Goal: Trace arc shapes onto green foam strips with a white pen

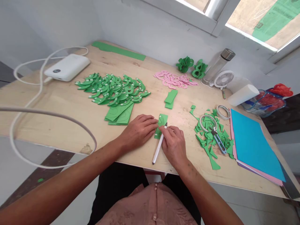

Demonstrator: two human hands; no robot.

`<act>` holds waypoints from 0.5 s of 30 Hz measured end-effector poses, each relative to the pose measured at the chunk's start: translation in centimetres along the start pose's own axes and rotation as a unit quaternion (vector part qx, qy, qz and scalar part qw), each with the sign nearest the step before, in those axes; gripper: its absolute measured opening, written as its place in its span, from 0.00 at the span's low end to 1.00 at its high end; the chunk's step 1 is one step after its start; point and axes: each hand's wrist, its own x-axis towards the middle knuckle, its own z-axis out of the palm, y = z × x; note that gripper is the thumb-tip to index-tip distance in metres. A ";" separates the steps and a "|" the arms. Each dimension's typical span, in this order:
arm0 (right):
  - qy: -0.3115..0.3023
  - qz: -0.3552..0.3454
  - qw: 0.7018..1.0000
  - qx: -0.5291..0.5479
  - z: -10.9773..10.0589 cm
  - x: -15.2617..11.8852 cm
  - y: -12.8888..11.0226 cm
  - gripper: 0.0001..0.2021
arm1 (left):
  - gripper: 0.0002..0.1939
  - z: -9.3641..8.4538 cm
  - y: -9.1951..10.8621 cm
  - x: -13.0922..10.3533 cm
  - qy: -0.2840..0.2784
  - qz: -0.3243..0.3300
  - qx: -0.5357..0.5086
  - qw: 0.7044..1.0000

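My left hand (142,129) lies flat, fingers stretched out, their tips at the left edge of a small green paper piece (162,119). The piece bears a drawn curved outline and small whitish tape bits. My right hand (173,144) is curled, its index fingertip over the paper's right side; whatever its fingers pinch is hidden. A white marker pen (157,151) with black ends slants between the hands, passing by the right index finger; I cannot tell if it is gripped. Left of my hands are green paper blanks (122,114) with drawn curves and a pile of curved green cutouts (112,89).
Farther back lie green strips (171,98) and pink cutouts (174,79). At right are green scraps (206,147), blue-handled snips (219,142), tape rolls (223,112) and coloured sheets (255,143). A power bank (67,67) with a looping white cable (42,87) occupies the left.
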 end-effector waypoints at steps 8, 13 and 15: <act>0.008 -0.003 1.000 0.005 -0.1 0.1 -0.1 0.17 | 0.13 0.0 0.2 0.2 0.000 0.005 0.014 1.000; 0.002 0.004 1.000 0.010 -0.1 0.1 -0.2 0.17 | 0.12 -0.2 0.0 0.4 -0.031 0.000 0.015 0.999; 0.000 0.005 1.000 0.014 -0.2 0.1 -0.2 0.17 | 0.11 -0.3 0.0 0.6 -0.041 0.001 0.018 0.999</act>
